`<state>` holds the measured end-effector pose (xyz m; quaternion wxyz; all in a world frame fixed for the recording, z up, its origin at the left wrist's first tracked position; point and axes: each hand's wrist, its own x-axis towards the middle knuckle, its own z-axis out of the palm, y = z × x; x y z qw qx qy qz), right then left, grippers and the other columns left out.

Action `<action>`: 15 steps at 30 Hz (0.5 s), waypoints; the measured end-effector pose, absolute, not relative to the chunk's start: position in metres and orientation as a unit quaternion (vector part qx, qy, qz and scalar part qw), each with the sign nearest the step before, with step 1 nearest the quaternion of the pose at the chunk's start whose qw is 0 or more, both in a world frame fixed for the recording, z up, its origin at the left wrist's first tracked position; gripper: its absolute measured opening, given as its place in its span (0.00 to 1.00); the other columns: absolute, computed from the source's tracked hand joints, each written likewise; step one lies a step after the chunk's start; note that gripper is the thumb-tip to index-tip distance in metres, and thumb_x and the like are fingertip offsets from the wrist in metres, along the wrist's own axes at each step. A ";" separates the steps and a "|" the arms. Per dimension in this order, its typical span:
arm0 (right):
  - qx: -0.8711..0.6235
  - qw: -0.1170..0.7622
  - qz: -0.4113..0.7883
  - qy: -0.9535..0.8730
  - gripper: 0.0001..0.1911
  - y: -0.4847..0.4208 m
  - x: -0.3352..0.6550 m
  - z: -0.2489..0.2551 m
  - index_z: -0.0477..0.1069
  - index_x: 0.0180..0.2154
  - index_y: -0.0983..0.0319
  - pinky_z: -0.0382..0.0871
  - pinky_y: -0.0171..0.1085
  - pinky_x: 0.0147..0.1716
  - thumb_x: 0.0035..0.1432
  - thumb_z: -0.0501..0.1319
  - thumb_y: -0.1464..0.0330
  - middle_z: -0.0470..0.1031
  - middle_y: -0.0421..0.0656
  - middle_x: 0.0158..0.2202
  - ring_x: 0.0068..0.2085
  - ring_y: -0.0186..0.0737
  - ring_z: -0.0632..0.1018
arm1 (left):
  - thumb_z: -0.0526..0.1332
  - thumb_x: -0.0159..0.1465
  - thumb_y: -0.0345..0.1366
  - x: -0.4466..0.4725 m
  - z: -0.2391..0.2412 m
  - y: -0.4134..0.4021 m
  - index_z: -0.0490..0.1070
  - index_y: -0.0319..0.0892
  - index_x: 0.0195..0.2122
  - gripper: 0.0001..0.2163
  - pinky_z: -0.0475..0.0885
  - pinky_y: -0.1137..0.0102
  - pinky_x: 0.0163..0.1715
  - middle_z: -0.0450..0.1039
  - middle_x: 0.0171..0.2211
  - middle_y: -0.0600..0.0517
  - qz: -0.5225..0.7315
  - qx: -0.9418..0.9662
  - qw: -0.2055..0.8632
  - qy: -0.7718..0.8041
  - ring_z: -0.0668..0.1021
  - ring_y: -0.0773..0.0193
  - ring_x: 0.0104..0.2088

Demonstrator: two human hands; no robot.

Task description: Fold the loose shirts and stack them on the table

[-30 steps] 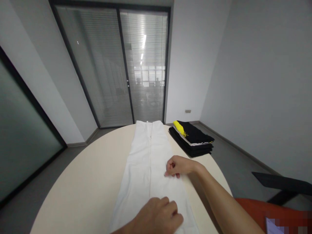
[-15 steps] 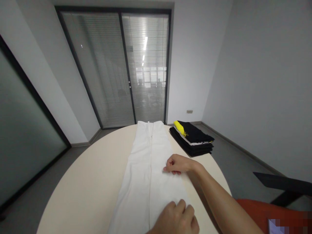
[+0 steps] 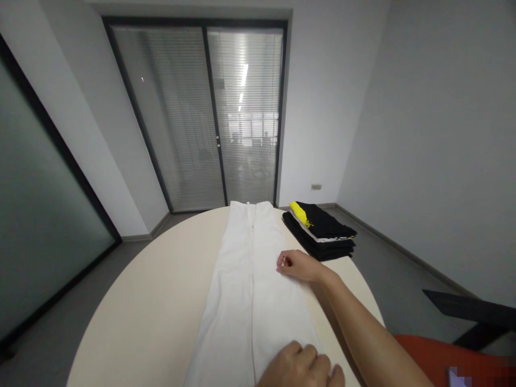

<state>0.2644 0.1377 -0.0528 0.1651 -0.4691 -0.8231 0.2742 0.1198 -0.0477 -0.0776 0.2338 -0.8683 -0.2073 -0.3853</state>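
A long white skirt (image 3: pixel 231 301) lies flat on the table, narrow at the waistband end far from me and widening towards me. A seam with a zip at its top runs down its middle. My right hand (image 3: pixel 300 265) is over the skirt's right edge, about halfway along. Its thumb and forefinger are curled together, and I cannot make out whether cloth is between them. Nearer to me, my left hand (image 3: pixel 302 368) is curled at the right edge of the skirt, knuckles up. Its fingertips are hidden beneath it.
On the far right of the round cream table (image 3: pixel 145 290) sits a stack of folded dark clothes (image 3: pixel 322 228), the top one black with yellow. A red-orange chair (image 3: pixel 435 349) with a black armrest (image 3: pixel 467 309) stands at the right. Glass doors (image 3: pixel 193 118) are beyond the table.
My right hand has shifted slightly away from me and drawn its fingers in closer. My left hand sits a little lower and further right. The view has tilted slightly.
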 end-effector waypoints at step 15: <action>-0.602 0.145 0.169 -0.767 0.14 0.134 0.267 -0.040 0.75 0.38 0.60 0.59 0.34 0.30 0.58 0.63 0.56 0.78 0.44 0.33 0.32 0.38 0.75 | 0.61 0.66 0.30 0.116 -0.094 -0.040 0.71 0.42 0.28 0.08 0.69 0.73 0.19 0.79 0.27 0.55 -0.257 -0.943 0.126 -0.173 0.81 0.67 0.28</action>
